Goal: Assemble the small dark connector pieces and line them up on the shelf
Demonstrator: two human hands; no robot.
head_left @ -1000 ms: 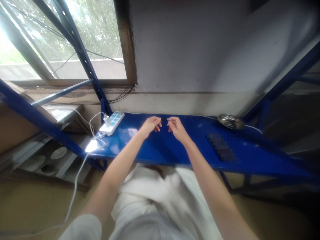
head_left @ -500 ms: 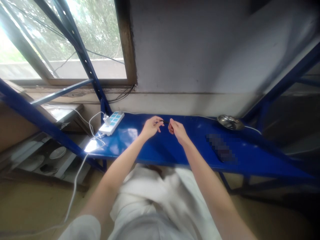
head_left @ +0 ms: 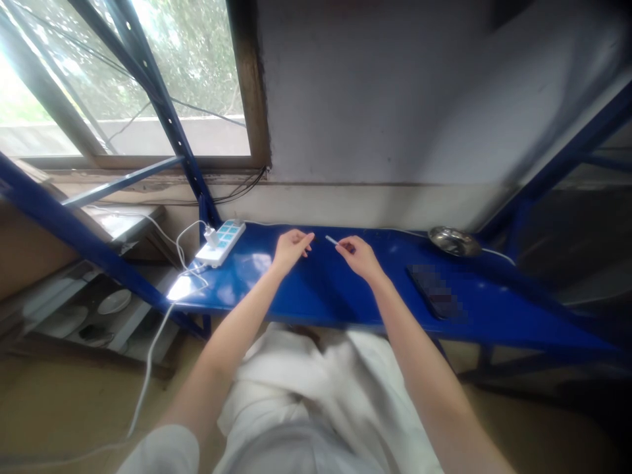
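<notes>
My right hand (head_left: pixel 359 255) hovers over the blue shelf (head_left: pixel 320 296), pinching a thin stick-like object with a pale tip (head_left: pixel 332 241) that points up and left. My left hand (head_left: pixel 291 246) is a short way to its left, fingers curled loosely together near the shelf's back edge. Whether the left fingers hold anything small I cannot make out. A gap separates the two hands.
A white power strip (head_left: pixel 222 242) with a plugged charger and white cable lies at the shelf's left end. A metal dish (head_left: pixel 454 241) sits at the back right, a dark flat object (head_left: pixel 434 289) nearer me. Blue frame beams (head_left: pixel 148 79) cross the window. Bowls (head_left: pixel 113 301) rest on a lower shelf left.
The hands were together around a small dark piece; now they have drawn apart, and my right hand has lifted the thin stick clear, tip pointing toward the left hand.
</notes>
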